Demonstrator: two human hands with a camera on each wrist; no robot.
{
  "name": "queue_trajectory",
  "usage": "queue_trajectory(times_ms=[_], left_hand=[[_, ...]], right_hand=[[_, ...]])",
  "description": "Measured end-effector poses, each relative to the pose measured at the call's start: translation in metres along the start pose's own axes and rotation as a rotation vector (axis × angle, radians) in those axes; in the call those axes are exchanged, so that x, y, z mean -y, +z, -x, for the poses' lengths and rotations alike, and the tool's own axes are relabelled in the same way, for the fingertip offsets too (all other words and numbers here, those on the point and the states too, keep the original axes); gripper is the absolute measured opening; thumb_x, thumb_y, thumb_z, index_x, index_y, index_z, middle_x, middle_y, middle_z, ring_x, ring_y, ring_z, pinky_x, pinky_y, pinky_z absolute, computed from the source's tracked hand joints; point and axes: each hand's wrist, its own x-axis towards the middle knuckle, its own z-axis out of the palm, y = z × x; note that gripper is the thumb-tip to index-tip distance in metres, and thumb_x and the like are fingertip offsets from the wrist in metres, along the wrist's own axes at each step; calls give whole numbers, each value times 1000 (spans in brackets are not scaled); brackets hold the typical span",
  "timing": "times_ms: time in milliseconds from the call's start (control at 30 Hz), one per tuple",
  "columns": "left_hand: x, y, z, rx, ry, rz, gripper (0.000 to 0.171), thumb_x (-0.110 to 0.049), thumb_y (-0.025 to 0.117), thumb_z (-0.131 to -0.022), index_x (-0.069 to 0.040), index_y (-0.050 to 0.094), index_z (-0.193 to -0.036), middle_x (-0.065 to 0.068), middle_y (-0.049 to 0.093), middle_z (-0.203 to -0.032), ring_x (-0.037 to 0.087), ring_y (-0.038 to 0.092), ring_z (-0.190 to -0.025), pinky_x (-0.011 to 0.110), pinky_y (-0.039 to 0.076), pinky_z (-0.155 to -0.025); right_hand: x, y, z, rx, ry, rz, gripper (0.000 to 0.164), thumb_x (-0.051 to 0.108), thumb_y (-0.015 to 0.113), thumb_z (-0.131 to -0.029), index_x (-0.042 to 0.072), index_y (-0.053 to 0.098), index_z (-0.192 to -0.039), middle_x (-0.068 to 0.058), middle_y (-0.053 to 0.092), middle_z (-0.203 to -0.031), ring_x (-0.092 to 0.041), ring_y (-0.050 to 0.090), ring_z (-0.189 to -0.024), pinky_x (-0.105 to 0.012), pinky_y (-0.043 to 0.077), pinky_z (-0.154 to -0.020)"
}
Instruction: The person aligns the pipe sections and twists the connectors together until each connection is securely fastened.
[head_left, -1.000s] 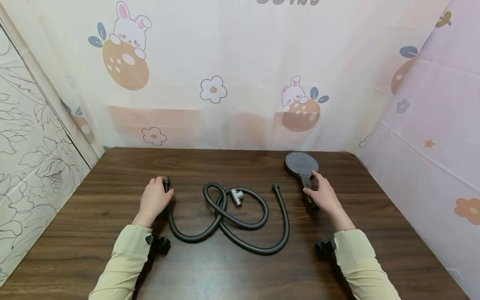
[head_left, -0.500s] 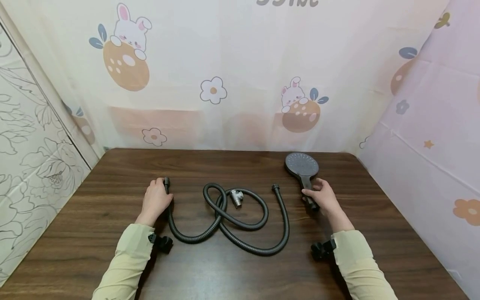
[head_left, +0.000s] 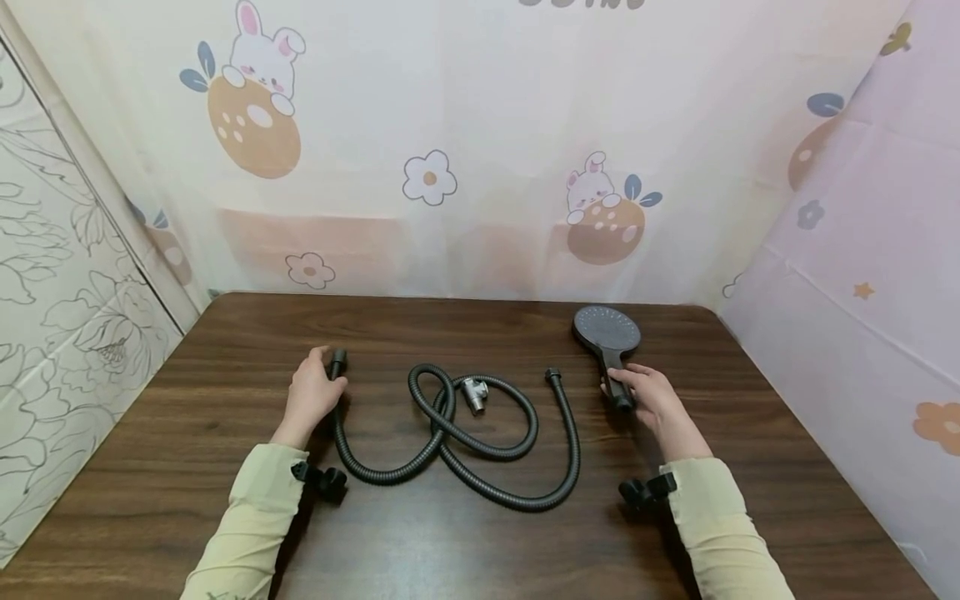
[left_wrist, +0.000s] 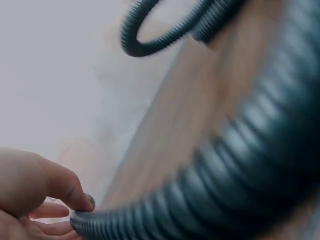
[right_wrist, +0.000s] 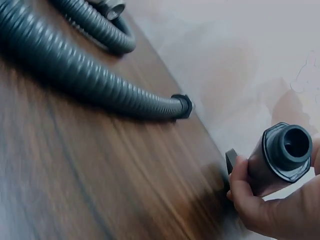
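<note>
A dark grey corrugated shower hose lies looped on the table. My left hand grips it just below its left end, thumb and fingers around it in the left wrist view, where the hose curves large across the frame. On the right, my right hand holds a grey shower head by its handle, spray face up. In the right wrist view, the handle's threaded end faces the camera, with fingers wrapped around the handle.
A small chrome tee-shaped fitting lies inside a hose loop. The hose's other end, with a nut, points to the back, left of the shower head. A patterned curtain hangs behind the brown wooden table.
My right hand has moved down the shower head's handle and closed around it; the handle end has shifted slightly. My left hand stays at the hose end, which has risen a little.
</note>
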Motion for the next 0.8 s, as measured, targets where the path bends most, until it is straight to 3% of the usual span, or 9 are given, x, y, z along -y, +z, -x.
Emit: queue_trajectory(times_ms=[67,167,233,300,367,500,667,800], left_hand=[[-2,-1,-1,18,-23,113,60,-6,48,-86,1,25,-140,30,40,-129,39,54,-99,45,48,-76],[-5,-1,-2,49,-69,315,58,-2,45,-88,0,22,-141,28,39,-130,32,59,-93,34,52,-73],[-7,-2,-2,66,-94,436,58,1,44,-89,0,20,-142,28,38,-131,28,60,-92,28,52,-74],[-9,-3,-1,82,-103,512,56,3,42,-90,0,20,-141,27,40,-131,24,60,-91,25,51,-73],[-10,-4,-1,100,-103,579,56,5,41,-89,1,20,-141,27,42,-130,20,62,-88,23,50,-71],[-16,-9,1,146,-100,683,57,6,40,-87,3,20,-140,28,44,-130,11,62,-81,21,49,-68],[-30,-14,6,191,-62,749,51,2,41,-90,2,25,-139,24,49,-126,7,61,-78,24,51,-70],[-39,-15,10,209,-1,776,45,-6,42,-94,1,30,-136,12,58,-116,7,60,-78,28,50,-74]], right_hand=[[2,1,0,25,11,-72,76,11,49,-93,4,-6,-145,-25,22,-142,-8,63,-81,-24,50,-81],[3,2,-1,35,37,-156,72,8,50,-92,1,1,-145,-18,53,-114,-12,65,-80,-24,51,-79],[3,2,-1,44,61,-239,70,5,49,-92,0,3,-144,-10,59,-96,-15,65,-81,-27,50,-83],[3,2,-1,41,85,-311,71,3,50,-91,1,3,-144,-10,59,-96,-18,65,-81,-30,47,-88],[3,3,0,58,103,-355,73,4,49,-91,4,-1,-145,-15,51,-113,-19,64,-84,-31,45,-91],[3,6,0,84,129,-422,77,8,52,-90,10,-1,-146,-13,35,-127,-20,63,-90,-31,47,-88],[3,12,0,66,164,-510,79,7,56,-88,16,2,-147,-8,41,-117,-22,63,-92,-29,49,-84],[3,15,1,77,170,-559,82,5,56,-88,18,0,-147,-8,46,-108,-22,63,-92,-27,49,-85]])
